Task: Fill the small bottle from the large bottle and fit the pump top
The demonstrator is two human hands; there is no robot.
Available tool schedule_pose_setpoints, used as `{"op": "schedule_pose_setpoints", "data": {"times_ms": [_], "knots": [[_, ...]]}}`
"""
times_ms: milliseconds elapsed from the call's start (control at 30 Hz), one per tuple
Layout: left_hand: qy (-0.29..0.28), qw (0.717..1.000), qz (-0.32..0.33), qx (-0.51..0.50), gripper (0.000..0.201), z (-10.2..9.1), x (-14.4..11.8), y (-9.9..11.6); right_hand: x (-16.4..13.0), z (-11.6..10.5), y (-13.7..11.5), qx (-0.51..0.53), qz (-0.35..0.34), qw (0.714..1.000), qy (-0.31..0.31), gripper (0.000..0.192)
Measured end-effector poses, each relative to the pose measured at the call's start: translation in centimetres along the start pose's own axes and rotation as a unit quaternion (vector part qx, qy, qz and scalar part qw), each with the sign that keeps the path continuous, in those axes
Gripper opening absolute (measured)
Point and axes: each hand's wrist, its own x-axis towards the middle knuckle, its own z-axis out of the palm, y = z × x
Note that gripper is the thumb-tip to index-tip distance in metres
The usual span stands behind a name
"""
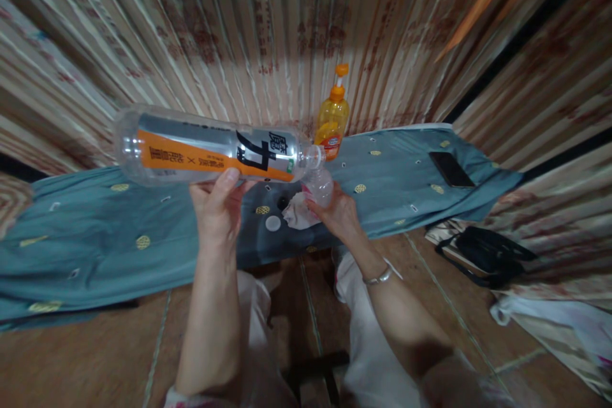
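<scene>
Fingers (227,178) clasp an orange-silver plastic bottle (215,150) (left hand (217,207)) and small clear bottle (322,183) (right hand (340,211)); misaligned mouths could wet the teal-clothed bench's (100,217) near edge.

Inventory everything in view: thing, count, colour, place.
Tablecloth: 1, teal, across the middle
Large bottle: 1, clear, orange-silver label, left of centre
Small bottle: 1, clear, centre
Pump bottle: 1, orange, tablecloth's far edge
Cloth: 1, whitish, near small bottle
Disc: 1, white, left of cloth
Round object: 1, black, beyond disc
Phone: 1, black, tablecloth's right end
Curtains: count unclear, cream-red, behind
Bars: several, black, both sides
Bag: 1, black, lower right
Fabric: 1, white, bottom right
Floor: 1, brown, below
Bracelet: 1, silver, right wrist
Trousers: 1 pair, pale, bottom
Left hand: 1, bare, on large bottle
Right hand: 1, bare, on small bottle
</scene>
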Motion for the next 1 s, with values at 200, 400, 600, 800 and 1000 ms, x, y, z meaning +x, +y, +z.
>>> {"op": "schedule_pose_setpoints", "data": {"times_ms": [200, 400, 600, 800, 1000], "knots": [[0.006, 1.000, -0.004, 0.003, 0.052, 0.0, -0.1, 0.2, 0.0, 0.0, -0.1, -0.009, 0.003, 1.000, -0.011, 0.060], [0.019, 1.000, 0.000, 0.014, 0.052, -0.2, -0.1, 0.0, 0.0, -0.1, -0.3, -0.012, 0.003, 1.000, -0.016, 0.058], [0.035, 0.999, -0.009, 0.029, 0.043, -0.6, -0.2, -0.1, 0.0, -0.1, -0.5, -0.011, 0.002, 1.000, -0.023, 0.058], [0.024, 0.998, -0.022, 0.049, 0.037, -1.2, -0.1, 0.0, 0.0, -0.5, -1.2, -0.030, 0.003, 0.999, -0.023, 0.058], [0.023, 0.998, -0.024, 0.061, 0.038, -1.4, 0.1, 0.0, 0.0, -0.9, -1.4, -0.018, -0.006, 0.999, -0.029, 0.054]]}}
